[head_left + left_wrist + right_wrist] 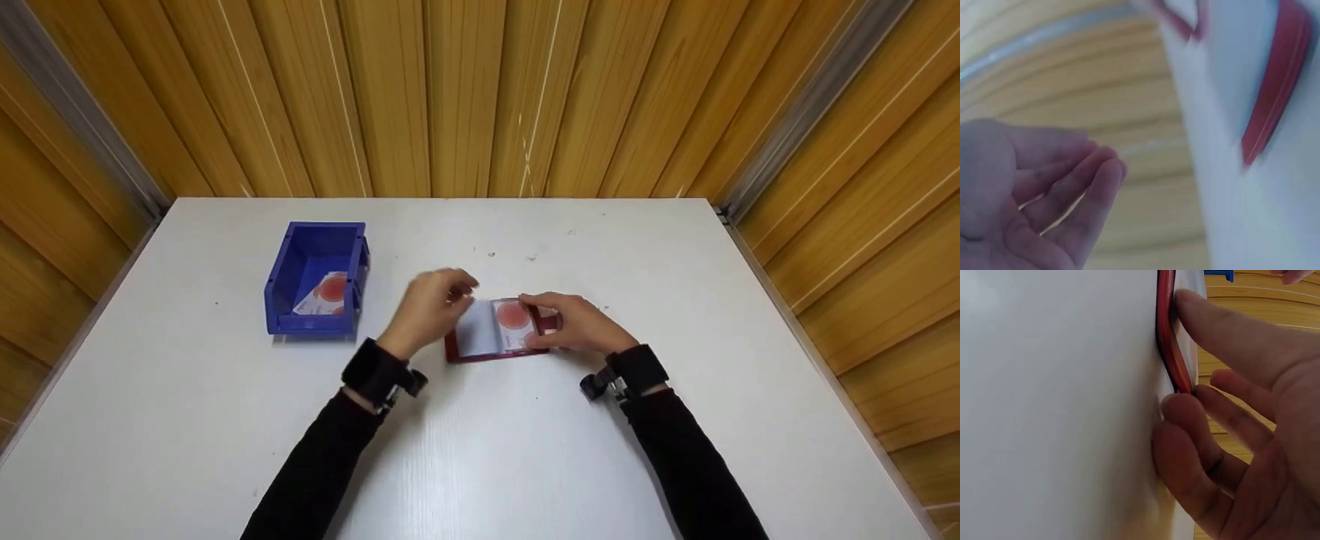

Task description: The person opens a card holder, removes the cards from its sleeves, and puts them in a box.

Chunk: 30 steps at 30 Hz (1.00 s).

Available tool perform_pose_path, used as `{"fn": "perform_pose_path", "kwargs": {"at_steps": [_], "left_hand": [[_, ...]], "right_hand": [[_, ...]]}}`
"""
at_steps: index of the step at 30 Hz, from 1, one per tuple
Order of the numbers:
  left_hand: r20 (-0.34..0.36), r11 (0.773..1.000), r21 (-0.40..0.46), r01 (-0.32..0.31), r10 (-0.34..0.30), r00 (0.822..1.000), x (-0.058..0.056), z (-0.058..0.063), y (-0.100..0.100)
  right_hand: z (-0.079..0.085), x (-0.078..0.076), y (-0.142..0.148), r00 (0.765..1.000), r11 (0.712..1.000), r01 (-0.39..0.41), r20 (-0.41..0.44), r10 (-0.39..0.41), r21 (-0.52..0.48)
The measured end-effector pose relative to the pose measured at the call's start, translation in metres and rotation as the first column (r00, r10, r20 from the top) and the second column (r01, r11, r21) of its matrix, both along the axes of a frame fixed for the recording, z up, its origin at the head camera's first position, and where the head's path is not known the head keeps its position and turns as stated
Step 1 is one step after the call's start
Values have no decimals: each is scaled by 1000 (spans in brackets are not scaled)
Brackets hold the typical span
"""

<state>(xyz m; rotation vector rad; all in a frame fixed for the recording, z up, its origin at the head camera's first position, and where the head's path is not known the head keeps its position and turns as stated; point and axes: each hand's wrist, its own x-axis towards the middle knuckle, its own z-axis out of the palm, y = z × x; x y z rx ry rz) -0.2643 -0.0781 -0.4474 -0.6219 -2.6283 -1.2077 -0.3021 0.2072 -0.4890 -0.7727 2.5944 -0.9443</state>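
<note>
A small dark red card holder [478,331] lies spread open on the white table, with clear sleeve pages inside. In its right-hand sleeve is a white card [514,318] with red circles. My right hand [583,324] grips the holder's right side, with the thumb on the page and the fingers at the outer edge. The red cover [1167,332] bends up slightly there in the right wrist view. Over the holder's left end hovers my left hand [426,311], its fingers [1081,185] loosely bent and nothing between them.
To the left stands a blue plastic bin [274,300] holding several white cards [328,294] with red circles. Yellow wood-grain panels [465,97] rise behind the table [480,465] and at both sides.
</note>
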Motion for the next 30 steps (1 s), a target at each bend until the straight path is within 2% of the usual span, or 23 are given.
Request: {"fn": "perform_pose_path", "kwargs": {"at_steps": [2,4,6,8,11,13,15,16,18,19,20,21,23,25,28,30], "left_hand": [[73,995,-28,98,-95,993,5,-15,18],[119,988,-65,139,-131,984,9,-26,31],[136,988,-99,121,-107,985,12,-34,40],[137,990,-121,75,-58,989,14,-39,45],[180,996,-87,32,-16,984,15,-40,51],[253,999,-28,20,-13,967,14,-39,55],[380,994,102,-26,-15,925,12,-38,58],[443,983,173,-65,-19,897,11,-37,59],[552,934,319,-159,-47,832,9,-35,59],[598,898,385,-215,-65,799,8,-34,59],[626,862,436,-258,-85,775,6,-34,59],[644,834,471,-286,-103,758,5,-34,58],[660,792,523,-316,-142,738,4,-33,58],[666,775,540,-330,-153,730,4,-33,58],[651,782,532,-324,-133,747,4,-35,61],[643,794,510,-330,-97,760,3,-38,63]], "right_hand": [[-1,-1,1,1000,1000,-3,1,3,1],[-1,-1,0,1000,1000,-10,0,10,4],[-1,-2,1,1000,1000,-22,-16,22,9],[-1,-2,1,999,999,-34,-32,34,10],[0,-2,3,998,999,-49,-45,49,2],[0,-2,4,997,998,-62,-56,62,-4],[-1,-3,4,996,998,-69,-57,68,-7],[-1,-3,4,996,998,-70,-58,69,-8],[-1,-3,4,996,998,-69,-60,69,1],[-1,-4,4,996,998,-66,-58,66,6],[-1,-4,4,997,998,-58,-48,59,7],[0,-4,4,998,999,-52,-39,53,5],[0,-4,4,998,999,-49,-27,49,4],[-1,-4,4,999,999,-46,-14,46,-6],[-1,-4,4,999,999,-52,-11,51,-18],[-1,-4,5,999,998,-53,-12,52,-18]]}}
